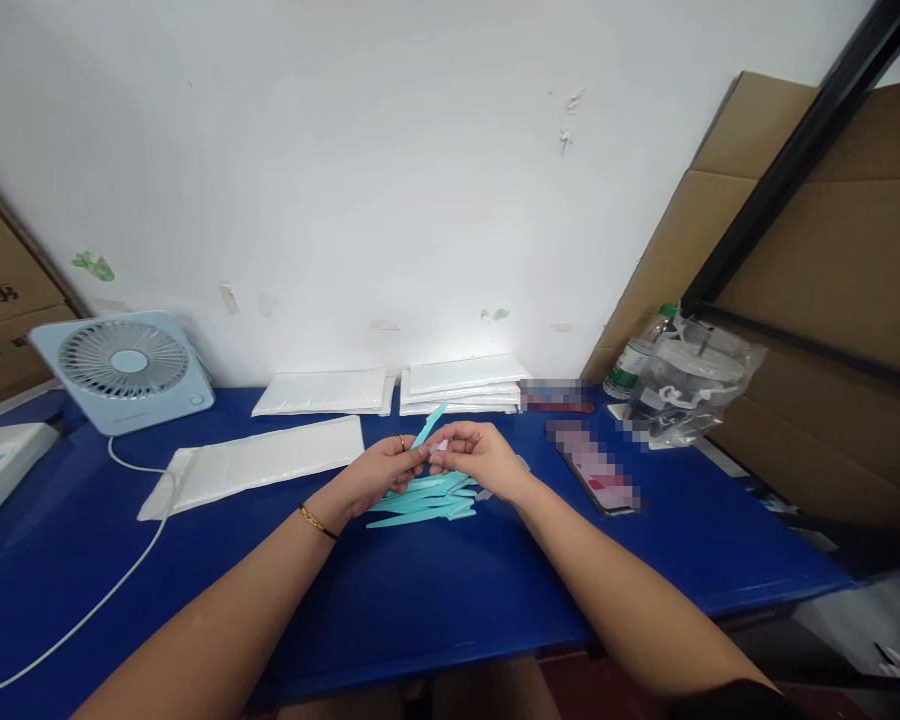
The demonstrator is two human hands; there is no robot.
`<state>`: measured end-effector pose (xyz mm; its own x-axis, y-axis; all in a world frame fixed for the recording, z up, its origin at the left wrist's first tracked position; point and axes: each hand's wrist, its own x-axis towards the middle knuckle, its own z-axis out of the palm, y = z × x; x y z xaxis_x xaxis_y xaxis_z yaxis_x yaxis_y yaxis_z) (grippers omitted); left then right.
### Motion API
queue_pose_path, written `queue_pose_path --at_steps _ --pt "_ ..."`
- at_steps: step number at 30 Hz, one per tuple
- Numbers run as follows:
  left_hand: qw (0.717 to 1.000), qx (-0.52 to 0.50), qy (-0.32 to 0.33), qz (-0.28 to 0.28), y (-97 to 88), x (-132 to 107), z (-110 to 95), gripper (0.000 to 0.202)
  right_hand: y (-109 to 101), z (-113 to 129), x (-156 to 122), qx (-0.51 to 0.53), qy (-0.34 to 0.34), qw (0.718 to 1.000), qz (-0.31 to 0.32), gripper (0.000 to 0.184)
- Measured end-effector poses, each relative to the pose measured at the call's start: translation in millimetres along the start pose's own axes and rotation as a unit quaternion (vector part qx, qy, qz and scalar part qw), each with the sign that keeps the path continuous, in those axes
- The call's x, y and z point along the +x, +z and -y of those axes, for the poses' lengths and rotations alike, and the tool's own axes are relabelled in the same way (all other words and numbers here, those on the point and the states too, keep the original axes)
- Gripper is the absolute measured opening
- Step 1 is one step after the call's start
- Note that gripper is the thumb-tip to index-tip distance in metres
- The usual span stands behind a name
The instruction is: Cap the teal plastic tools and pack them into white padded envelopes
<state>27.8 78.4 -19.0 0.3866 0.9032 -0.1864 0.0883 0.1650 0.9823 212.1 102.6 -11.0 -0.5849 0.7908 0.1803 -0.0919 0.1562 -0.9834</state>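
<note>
My left hand [381, 474] is closed on a slim teal eyebrow razor [430, 424], which slants up and to the right out of the fingers. Close against it, my right hand [487, 460] pinches a small translucent plastic cap [441, 446] between thumb and fingers. The fingertips of both hands almost meet, so the join between razor and cap is partly hidden. Beneath the hands lies a loose pile of teal razors [420, 508] on the blue table [420, 590]. A few translucent caps [484, 494] lie just right of the pile, partly covered by my right hand.
White packets [461, 378] are stacked along the wall, and a long white packet [262, 465] lies at the left. A light-blue fan [127, 365] with a cable stands far left. On the right are a phone [596, 470], a bottle [634, 360] and a bagged cup [694, 375].
</note>
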Motion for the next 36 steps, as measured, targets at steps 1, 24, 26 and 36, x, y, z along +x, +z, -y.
queue_pose_path --at_steps 1,24,26,36 --pt "1.000 0.013 0.000 0.005 0.6 -1 -1 0.040 -2 0 0 -0.012 -0.013 1.000 -0.008 0.026" --pt "0.907 0.397 0.094 -0.102 -7.3 -10 -15 0.049 -24 2 -4 -0.229 -0.050 0.972 -0.019 0.030" --pt "0.903 0.410 0.093 -0.095 -7.6 -9 -12 0.049 -17 0 -3 -0.224 -0.050 0.973 -0.017 0.029" --pt "0.822 0.538 0.145 -0.122 -24.1 5 7 0.032 -65 1 -3 -0.442 -0.012 0.896 -0.049 0.016"
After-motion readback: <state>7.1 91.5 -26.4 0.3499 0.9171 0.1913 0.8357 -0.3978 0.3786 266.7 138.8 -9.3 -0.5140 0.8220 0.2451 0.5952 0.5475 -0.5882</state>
